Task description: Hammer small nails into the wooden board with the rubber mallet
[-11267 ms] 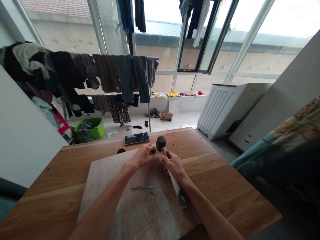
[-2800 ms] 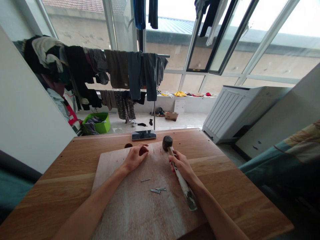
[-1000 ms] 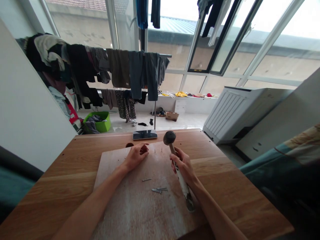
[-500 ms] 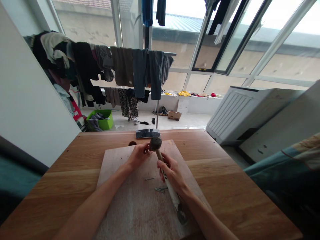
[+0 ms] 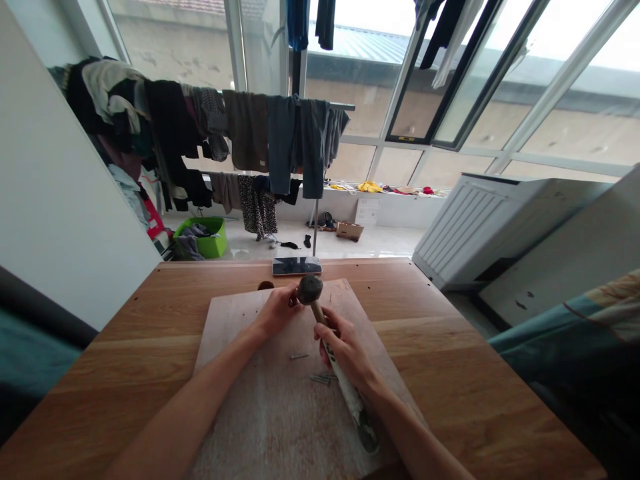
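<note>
Here, right grip [image 5: 345, 341] wrapped round worn mallet [image 5: 345, 387], left grip [image 5: 278, 311] curled, hold unclear; scuffed flat board [image 5: 260, 413]

Your single view looks out from your head, facing forward and tipped down along your bare forearms [image 5: 205, 393]. It sits close above the brown wood-grain worktop [image 5: 450, 373], which fills much of the lower half of the frame, with your bare hands [image 5: 346, 345] just below centre. The white-framed glass windows [image 5: 345, 93] stand well beyond, spanning the top of the frame from left to right.
</note>
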The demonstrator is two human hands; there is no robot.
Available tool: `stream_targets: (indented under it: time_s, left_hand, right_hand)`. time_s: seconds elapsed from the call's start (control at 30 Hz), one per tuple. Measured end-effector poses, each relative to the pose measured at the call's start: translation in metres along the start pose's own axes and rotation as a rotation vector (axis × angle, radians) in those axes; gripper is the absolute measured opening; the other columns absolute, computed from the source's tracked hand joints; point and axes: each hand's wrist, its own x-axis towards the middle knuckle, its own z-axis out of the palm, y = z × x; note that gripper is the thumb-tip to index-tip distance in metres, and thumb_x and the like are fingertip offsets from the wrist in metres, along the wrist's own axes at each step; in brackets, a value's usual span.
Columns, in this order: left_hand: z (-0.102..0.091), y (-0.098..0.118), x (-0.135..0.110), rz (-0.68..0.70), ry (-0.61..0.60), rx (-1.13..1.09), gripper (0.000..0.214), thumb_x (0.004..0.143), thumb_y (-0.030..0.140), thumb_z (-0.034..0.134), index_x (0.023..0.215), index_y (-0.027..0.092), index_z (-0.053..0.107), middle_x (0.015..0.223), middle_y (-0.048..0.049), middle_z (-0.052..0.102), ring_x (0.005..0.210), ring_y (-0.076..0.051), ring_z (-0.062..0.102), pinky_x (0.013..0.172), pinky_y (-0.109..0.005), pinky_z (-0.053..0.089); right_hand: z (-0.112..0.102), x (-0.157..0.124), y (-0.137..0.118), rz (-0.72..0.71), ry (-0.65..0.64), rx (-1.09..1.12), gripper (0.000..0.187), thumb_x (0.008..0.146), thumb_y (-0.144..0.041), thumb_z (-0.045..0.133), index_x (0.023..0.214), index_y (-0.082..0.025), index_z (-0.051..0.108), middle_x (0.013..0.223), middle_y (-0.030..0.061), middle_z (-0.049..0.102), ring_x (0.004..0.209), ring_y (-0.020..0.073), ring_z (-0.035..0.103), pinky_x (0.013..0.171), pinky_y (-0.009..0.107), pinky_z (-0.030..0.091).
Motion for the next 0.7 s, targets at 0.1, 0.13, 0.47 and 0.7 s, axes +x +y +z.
stream_targets:
  time_s: [0.1,0.13,0.47,0.7]
  left_hand:
    - [0.0,-0.001,0.0,0.016,-0.033,-0.029,0.019,0.075,0.009,0.062,0.092,0.017,0.062,0.073,0.004,0.059,0.061,-0.01,0.053,0.059,-0.021,0.043]
    - [-0.001,-0.001,0.0,0.009,-0.046,-0.035,0.02,0.076,0.013,0.063,0.095,0.018,0.061,0.076,0.0033,0.06,0.062,-0.01,0.053,0.06,-0.021,0.044]
    - [-0.046,0.071,-0.007,0.012,-0.853,0.344,0.017,0.066,0.031,0.075,0.077,0.02,0.067,0.088,-0.0006,0.062,0.072,-0.016,0.057,0.06,-0.026,0.042]
    - [-0.028,0.084,-0.013,0.124,-0.844,0.498,0.009,0.07,0.026,0.072,0.07,0.018,0.068,0.085,-0.0041,0.066,0.066,-0.017,0.056,0.057,-0.029,0.039]
  right_hand:
    - [0.0,0.0,-0.001,0.004,-0.003,0.005,0.032,0.087,-0.038,0.059,0.113,-0.019,0.06,0.074,-0.0044,0.058,0.04,0.0073,0.051,0.034,0.019,0.038]
    - [-0.001,0.0,-0.001,-0.004,0.008,0.025,0.033,0.086,-0.039,0.06,0.112,-0.019,0.06,0.074,-0.0044,0.058,0.04,0.0073,0.051,0.034,0.019,0.038]
    - [-0.015,0.005,-0.007,-0.001,0.227,0.145,0.026,0.082,-0.045,0.062,0.086,-0.02,0.057,0.063,-0.0067,0.054,0.037,0.0068,0.045,0.035,0.02,0.036]
    - [-0.018,0.006,-0.005,0.021,0.217,0.127,0.026,0.083,-0.047,0.059,0.08,-0.022,0.054,0.046,-0.0087,0.049,0.035,0.0091,0.04,0.035,0.02,0.035]
